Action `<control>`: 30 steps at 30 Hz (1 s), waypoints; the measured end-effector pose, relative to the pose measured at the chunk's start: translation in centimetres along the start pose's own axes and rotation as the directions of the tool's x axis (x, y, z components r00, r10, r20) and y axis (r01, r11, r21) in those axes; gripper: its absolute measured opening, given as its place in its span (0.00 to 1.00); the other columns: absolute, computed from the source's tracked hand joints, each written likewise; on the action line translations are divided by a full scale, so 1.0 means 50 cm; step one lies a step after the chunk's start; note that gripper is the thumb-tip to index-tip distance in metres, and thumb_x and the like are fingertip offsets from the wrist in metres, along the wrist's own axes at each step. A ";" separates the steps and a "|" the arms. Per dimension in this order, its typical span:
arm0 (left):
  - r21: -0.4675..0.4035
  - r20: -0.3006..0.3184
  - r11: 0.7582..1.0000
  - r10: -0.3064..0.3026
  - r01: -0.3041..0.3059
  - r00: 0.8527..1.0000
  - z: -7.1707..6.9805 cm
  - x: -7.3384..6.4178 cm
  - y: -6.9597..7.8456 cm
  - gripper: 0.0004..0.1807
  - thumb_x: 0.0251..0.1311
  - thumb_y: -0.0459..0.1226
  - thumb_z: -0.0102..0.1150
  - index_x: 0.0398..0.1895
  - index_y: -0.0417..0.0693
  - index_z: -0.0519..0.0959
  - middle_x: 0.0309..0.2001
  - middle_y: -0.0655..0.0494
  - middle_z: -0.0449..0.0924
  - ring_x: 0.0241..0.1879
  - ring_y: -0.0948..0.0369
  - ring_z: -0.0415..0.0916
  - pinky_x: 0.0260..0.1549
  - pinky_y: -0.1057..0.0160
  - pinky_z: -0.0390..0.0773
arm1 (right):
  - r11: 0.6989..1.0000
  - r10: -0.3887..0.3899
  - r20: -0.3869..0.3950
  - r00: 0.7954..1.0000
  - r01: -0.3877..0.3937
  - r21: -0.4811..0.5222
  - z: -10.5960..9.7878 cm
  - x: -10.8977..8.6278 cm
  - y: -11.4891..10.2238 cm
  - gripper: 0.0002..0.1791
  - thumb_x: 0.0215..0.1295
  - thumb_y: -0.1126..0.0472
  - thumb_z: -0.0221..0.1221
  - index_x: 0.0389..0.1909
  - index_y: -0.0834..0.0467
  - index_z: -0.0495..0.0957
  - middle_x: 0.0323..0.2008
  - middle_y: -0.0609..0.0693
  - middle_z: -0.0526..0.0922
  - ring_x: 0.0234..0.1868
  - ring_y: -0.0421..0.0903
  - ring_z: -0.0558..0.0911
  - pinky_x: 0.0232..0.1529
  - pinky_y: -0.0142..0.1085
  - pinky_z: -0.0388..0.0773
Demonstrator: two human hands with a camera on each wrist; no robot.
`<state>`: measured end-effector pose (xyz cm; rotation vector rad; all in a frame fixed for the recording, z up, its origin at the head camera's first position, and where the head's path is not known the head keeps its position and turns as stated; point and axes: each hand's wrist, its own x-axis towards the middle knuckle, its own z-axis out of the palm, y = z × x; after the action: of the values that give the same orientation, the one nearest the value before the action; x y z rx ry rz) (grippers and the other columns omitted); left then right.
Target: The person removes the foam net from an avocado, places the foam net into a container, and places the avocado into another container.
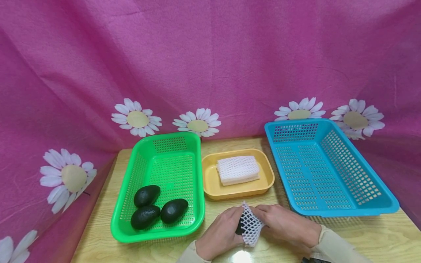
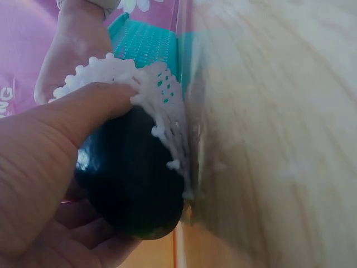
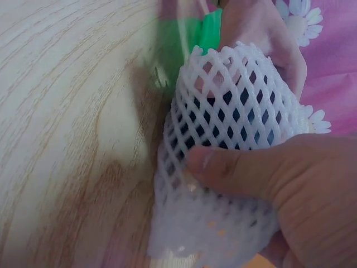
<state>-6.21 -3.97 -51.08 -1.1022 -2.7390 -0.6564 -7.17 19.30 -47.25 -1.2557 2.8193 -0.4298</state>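
Note:
My left hand grips a dark avocado, its thumb lying over the top near the net's edge. A white foam net sleeve is partly over the avocado, whose blunt end sticks out on the left hand's side. From the other side my right hand pinches the sleeve, with the thumb pressed on the mesh. Through the mesh the dark fruit shows in the right wrist view, while the sleeve's near end looks loose and unfilled. Both hands are low over the wooden table.
On the left, a green basket holds three avocados. A yellow tray with a stack of white foam nets stands behind the hands. To the right is a blue basket. A pink flowered cloth hangs behind the table.

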 end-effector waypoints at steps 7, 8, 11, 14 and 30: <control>0.023 -0.014 0.999 0.027 -0.026 1.000 0.002 -0.002 0.001 0.39 0.52 0.49 0.77 0.63 0.40 0.75 0.55 0.53 0.84 0.55 0.62 0.82 0.59 0.66 0.81 | 1.000 -0.026 -0.013 1.000 0.026 0.002 0.000 0.007 -0.002 0.26 0.60 0.70 0.66 0.61 0.56 0.79 0.41 0.47 0.89 0.40 0.41 0.89 0.39 0.32 0.86; 0.029 -0.012 0.999 0.028 -0.028 1.000 0.002 -0.002 0.001 0.38 0.53 0.49 0.77 0.63 0.40 0.74 0.56 0.53 0.84 0.55 0.62 0.82 0.59 0.66 0.81 | 1.000 -0.026 -0.013 1.000 0.026 -0.001 0.001 0.007 -0.002 0.25 0.61 0.70 0.66 0.60 0.56 0.79 0.41 0.48 0.89 0.40 0.41 0.89 0.39 0.32 0.87; 0.042 -0.002 0.999 0.027 -0.027 1.000 0.003 -0.003 0.000 0.38 0.55 0.51 0.74 0.65 0.40 0.74 0.57 0.53 0.84 0.56 0.62 0.81 0.60 0.66 0.80 | 0.999 -0.032 -0.022 0.999 0.032 -0.008 0.002 0.008 -0.002 0.23 0.62 0.69 0.66 0.58 0.56 0.80 0.42 0.48 0.90 0.40 0.42 0.89 0.40 0.32 0.87; 0.045 0.009 0.999 0.023 -0.024 1.000 0.003 -0.004 -0.001 0.39 0.56 0.52 0.73 0.67 0.41 0.72 0.57 0.54 0.83 0.56 0.63 0.81 0.60 0.66 0.80 | 0.999 -0.046 -0.036 0.998 0.045 -0.009 0.004 0.008 -0.001 0.20 0.63 0.68 0.66 0.56 0.55 0.81 0.41 0.46 0.89 0.40 0.40 0.89 0.39 0.30 0.86; 0.093 0.005 0.995 0.024 -0.024 1.000 -0.004 -0.005 -0.002 0.43 0.49 0.50 0.74 0.68 0.42 0.72 0.56 0.55 0.83 0.55 0.63 0.81 0.58 0.67 0.81 | 0.999 -0.044 -0.050 0.998 0.043 -0.027 0.006 0.006 0.003 0.15 0.62 0.69 0.64 0.49 0.52 0.83 0.41 0.42 0.87 0.42 0.37 0.87 0.42 0.31 0.86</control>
<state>-6.08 -4.28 -50.98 -1.1148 -2.7244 -0.5188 -7.44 19.07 -47.55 -1.3318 2.8529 -0.4348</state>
